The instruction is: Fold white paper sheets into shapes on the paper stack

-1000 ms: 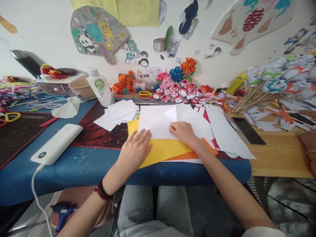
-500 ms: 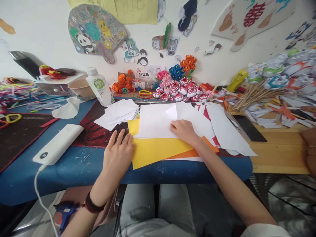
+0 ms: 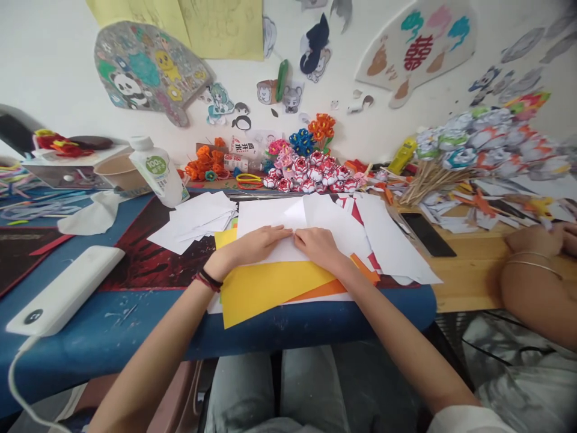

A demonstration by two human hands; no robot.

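Table [image 3: 324, 328] blue, wall [image 3: 342, 72] white; 2 hands [image 3: 259, 243] [image 3: 318, 245] on white paper [image 3: 264, 213], left flat, right curled.

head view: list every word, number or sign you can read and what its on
"100": green label on the white plastic bottle; its smaller print is unreadable.
"开水": white label at the back of the table; the character before it is unclear.
"囍": in red on the white fan-shaped wall board.
Power bank display: too blurred to read.
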